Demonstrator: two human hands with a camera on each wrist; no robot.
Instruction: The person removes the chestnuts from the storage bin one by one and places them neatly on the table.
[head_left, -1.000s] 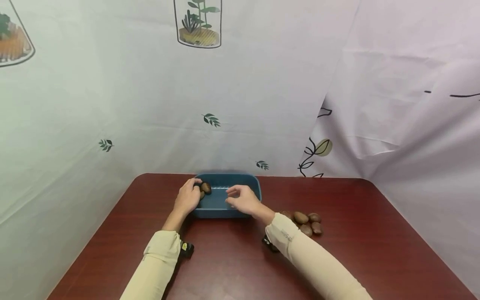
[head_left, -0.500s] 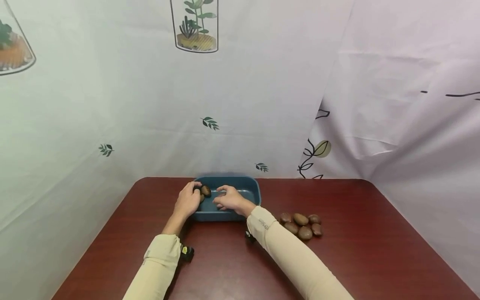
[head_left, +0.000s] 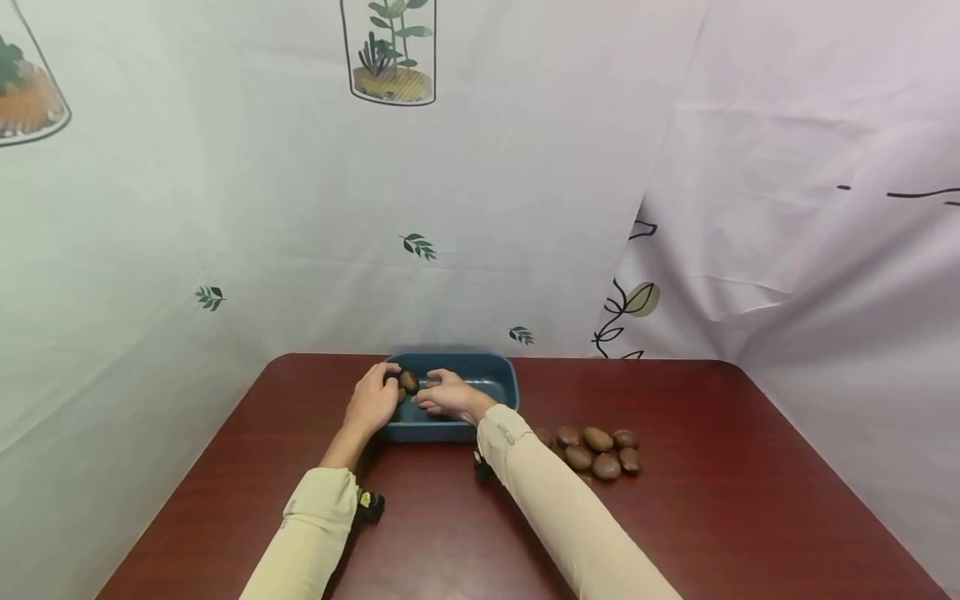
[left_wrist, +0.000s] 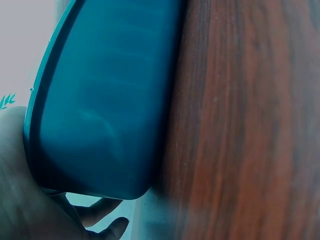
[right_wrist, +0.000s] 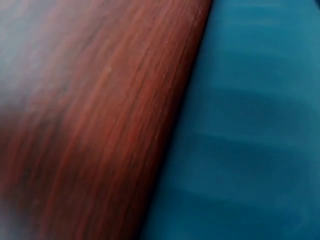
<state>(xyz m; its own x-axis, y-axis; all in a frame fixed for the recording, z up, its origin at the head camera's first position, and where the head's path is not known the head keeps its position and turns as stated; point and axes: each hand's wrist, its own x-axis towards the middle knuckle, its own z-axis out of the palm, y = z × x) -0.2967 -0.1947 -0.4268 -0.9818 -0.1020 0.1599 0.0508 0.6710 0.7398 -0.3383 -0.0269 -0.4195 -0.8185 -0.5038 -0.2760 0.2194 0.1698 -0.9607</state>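
The blue plastic basin (head_left: 450, 432) stands near the table's far edge. My left hand (head_left: 372, 398) grips its left end; in the left wrist view the left hand (left_wrist: 30, 200) wraps round that end, with fingertips (left_wrist: 117, 227) beyond it. A few smooth brown stones (head_left: 408, 381) lie in the basin's left part, beside that hand. Reaching over the near wall, my right hand (head_left: 453, 397) is low in the basin, fingers pointing left toward these stones. I cannot tell whether it holds a stone. In the right wrist view only the basin wall (right_wrist: 250, 125) and table show.
Several more brown stones (head_left: 597, 440) lie grouped on the dark red table (head_left: 712, 500), right of the basin and partly behind the right sleeve (head_left: 540, 475). A white printed cloth (head_left: 480, 208) hangs behind the table. Each wrist wears a small black device (head_left: 370, 506).
My right hand has moved left inside the basin, closer to the stones there. The right forearm has shifted left too, uncovering more of the pile. The left hand keeps its grip.
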